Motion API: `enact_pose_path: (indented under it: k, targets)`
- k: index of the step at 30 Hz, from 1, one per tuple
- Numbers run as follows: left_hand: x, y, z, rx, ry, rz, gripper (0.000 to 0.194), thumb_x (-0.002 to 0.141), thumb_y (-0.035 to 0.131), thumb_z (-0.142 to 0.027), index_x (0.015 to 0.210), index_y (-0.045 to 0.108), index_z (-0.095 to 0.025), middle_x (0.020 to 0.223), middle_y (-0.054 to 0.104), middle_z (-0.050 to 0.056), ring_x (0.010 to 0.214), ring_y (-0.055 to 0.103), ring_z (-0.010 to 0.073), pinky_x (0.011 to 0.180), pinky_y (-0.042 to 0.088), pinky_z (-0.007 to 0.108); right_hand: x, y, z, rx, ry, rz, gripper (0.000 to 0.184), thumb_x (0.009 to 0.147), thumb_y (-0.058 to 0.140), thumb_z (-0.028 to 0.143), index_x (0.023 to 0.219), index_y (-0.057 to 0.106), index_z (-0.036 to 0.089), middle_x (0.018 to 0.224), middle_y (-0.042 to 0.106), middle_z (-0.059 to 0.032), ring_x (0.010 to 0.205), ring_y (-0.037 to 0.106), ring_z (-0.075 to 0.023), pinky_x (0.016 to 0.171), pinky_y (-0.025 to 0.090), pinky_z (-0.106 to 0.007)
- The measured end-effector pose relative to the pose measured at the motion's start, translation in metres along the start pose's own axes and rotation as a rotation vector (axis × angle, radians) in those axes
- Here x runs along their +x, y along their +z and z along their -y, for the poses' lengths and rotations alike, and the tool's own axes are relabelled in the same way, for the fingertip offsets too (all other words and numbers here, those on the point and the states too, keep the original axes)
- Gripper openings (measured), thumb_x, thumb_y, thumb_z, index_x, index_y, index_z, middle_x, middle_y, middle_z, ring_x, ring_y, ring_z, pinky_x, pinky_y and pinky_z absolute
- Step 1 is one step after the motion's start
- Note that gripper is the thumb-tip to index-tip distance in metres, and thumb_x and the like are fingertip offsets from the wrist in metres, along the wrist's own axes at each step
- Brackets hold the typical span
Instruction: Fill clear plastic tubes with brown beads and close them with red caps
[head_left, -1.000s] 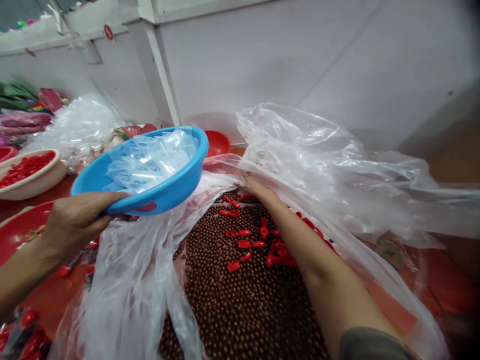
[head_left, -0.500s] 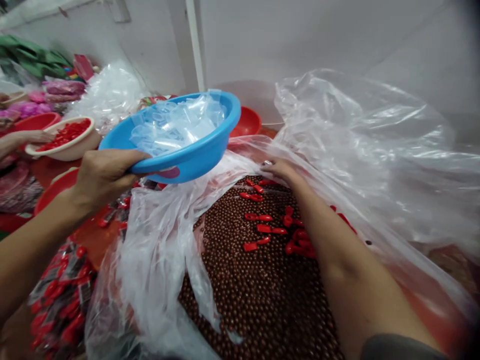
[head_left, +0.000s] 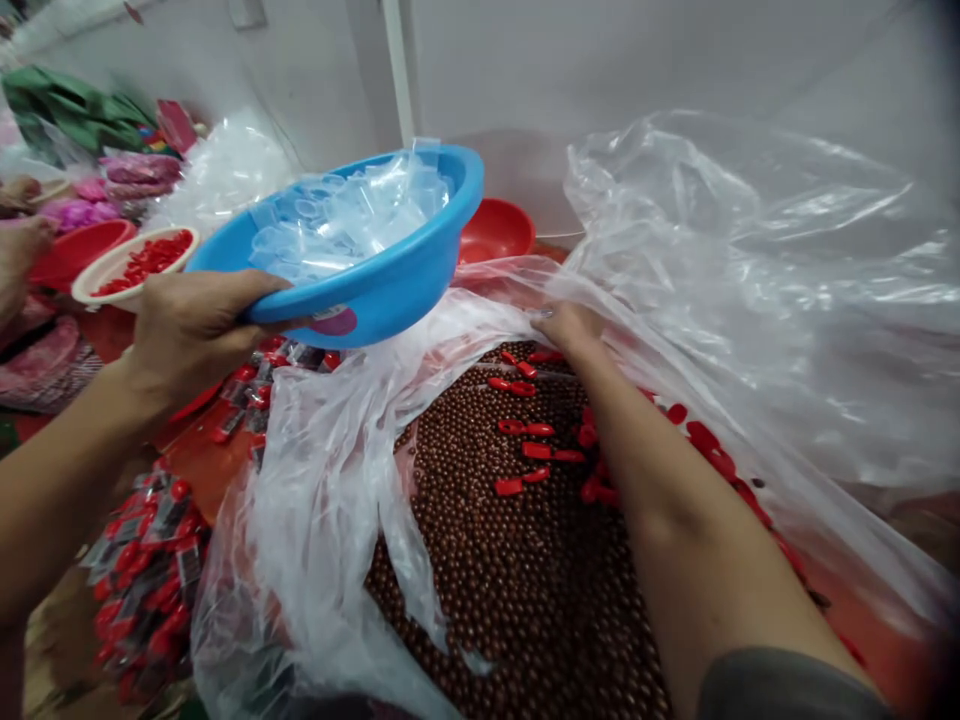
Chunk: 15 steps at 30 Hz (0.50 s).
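My left hand (head_left: 199,325) grips the rim of a blue plastic basin (head_left: 390,295), tilted and held up above the heap. Small clear plastic pieces (head_left: 352,215), like little empty bags or cases, fill it. At the far edge of the heap, my right hand (head_left: 571,325) is closed on the clear plastic sheet (head_left: 487,315); its fingertips are partly hidden. Below lies a wide bed of small shiny brown balls (head_left: 495,580), resembling chocolate beads. Several small red plastic scoops (head_left: 525,429) lie on them, more beside and beyond my right forearm.
Packed red-and-clear pieces (head_left: 150,580) pile up at lower left. A cream bowl (head_left: 94,290) of red bits stands at left, near a co-worker's hand (head_left: 15,260). Behind the basin sits a red bowl (head_left: 502,228). Loose clear sheeting (head_left: 750,280) rises at right against the wall.
The co-worker's hand has pulled back from the cream bowl. The blue basin sits slightly higher in view. More red scoops show along the sheet beyond my right forearm.
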<state>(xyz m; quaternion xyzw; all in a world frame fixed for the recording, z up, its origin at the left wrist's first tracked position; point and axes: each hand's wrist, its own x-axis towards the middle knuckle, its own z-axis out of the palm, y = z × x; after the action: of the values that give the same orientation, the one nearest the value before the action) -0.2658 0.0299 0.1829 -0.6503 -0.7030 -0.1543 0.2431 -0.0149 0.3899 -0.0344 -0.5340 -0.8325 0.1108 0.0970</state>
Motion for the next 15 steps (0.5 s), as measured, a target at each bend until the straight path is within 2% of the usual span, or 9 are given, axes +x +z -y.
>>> enact_pose_path:
  k: [1, 3, 5, 7, 9, 12, 13, 15]
  targets:
    - [0.001, 0.002, -0.002, -0.001, -0.002, 0.010, 0.045, 0.085, 0.051, -0.054, 0.096, 0.075, -0.017, 0.071, 0.065, -0.005, 0.063, 0.055, 0.0061, 0.066, 0.039, 0.017, -0.006, -0.002, 0.002, -0.003, 0.000, -0.033, 0.047, 0.083, 0.055, 0.050, 0.113, 0.070, 0.018, 0.108, 0.071, -0.0158, 0.098, 0.065, -0.0315, 0.081, 0.048, -0.038]
    - [0.003, 0.007, -0.007, -0.019, 0.002, 0.039, 0.050, 0.086, 0.048, -0.055, 0.096, 0.074, -0.014, 0.072, 0.065, -0.004, 0.063, 0.054, 0.0059, 0.067, 0.040, 0.018, -0.025, -0.007, 0.010, 0.013, -0.086, -0.092, 0.048, 0.088, 0.050, 0.050, 0.119, 0.068, 0.018, 0.114, 0.070, -0.0144, 0.104, 0.064, -0.0313, 0.084, 0.047, -0.038]
    - [0.007, 0.014, -0.013, -0.034, 0.031, 0.071, 0.052, 0.088, 0.046, -0.056, 0.096, 0.074, -0.012, 0.073, 0.065, -0.003, 0.066, 0.056, 0.0074, 0.068, 0.040, 0.019, -0.051, -0.013, 0.020, 0.031, -0.178, -0.078, 0.050, 0.090, 0.047, 0.052, 0.121, 0.066, 0.019, 0.115, 0.070, -0.0130, 0.106, 0.063, -0.0305, 0.084, 0.047, -0.036]
    - [0.013, 0.021, -0.019, -0.036, 0.055, 0.118, 0.050, 0.090, 0.046, -0.053, 0.097, 0.074, -0.012, 0.074, 0.066, -0.002, 0.070, 0.059, 0.0092, 0.069, 0.040, 0.021, -0.079, -0.021, 0.029, 0.035, -0.251, 0.048, 0.050, 0.090, 0.047, 0.057, 0.117, 0.069, 0.022, 0.108, 0.073, -0.0103, 0.101, 0.065, -0.0288, 0.081, 0.047, -0.033]
    - [0.019, 0.027, -0.025, -0.028, 0.048, 0.165, 0.046, 0.091, 0.049, -0.050, 0.099, 0.073, -0.012, 0.076, 0.068, -0.001, 0.071, 0.060, 0.0099, 0.069, 0.040, 0.022, -0.105, -0.032, 0.036, -0.002, -0.313, 0.245, 0.047, 0.086, 0.051, 0.062, 0.109, 0.073, 0.027, 0.101, 0.075, -0.0065, 0.095, 0.067, -0.0272, 0.076, 0.047, -0.031]
    - [0.025, 0.031, -0.031, -0.049, 0.032, 0.162, 0.043, 0.089, 0.053, -0.050, 0.100, 0.073, -0.013, 0.079, 0.069, -0.003, 0.072, 0.061, 0.0097, 0.067, 0.040, 0.021, -0.129, -0.046, 0.043, -0.102, -0.465, 0.565, 0.047, 0.072, 0.068, 0.064, 0.107, 0.073, 0.031, 0.103, 0.075, -0.0037, 0.092, 0.068, -0.0289, 0.074, 0.048, -0.034]
    - [0.026, 0.031, -0.032, -0.069, 0.047, 0.140, 0.043, 0.090, 0.053, -0.050, 0.100, 0.073, -0.014, 0.079, 0.069, -0.003, 0.071, 0.061, 0.0092, 0.067, 0.040, 0.021, -0.132, -0.048, 0.046, -0.112, -0.531, 0.617, 0.050, 0.070, 0.070, 0.063, 0.110, 0.071, 0.032, 0.107, 0.074, -0.0036, 0.094, 0.068, -0.0297, 0.076, 0.049, -0.035]
    - [0.027, 0.031, -0.034, -0.106, 0.099, 0.089, 0.041, 0.091, 0.051, -0.048, 0.100, 0.073, -0.015, 0.077, 0.068, -0.004, 0.069, 0.060, 0.0082, 0.065, 0.039, 0.020, -0.132, -0.045, 0.054, -0.118, -0.653, 0.586, 0.045, 0.078, 0.065, 0.059, 0.113, 0.070, 0.031, 0.113, 0.072, -0.0046, 0.102, 0.065, -0.0301, 0.083, 0.048, -0.036]
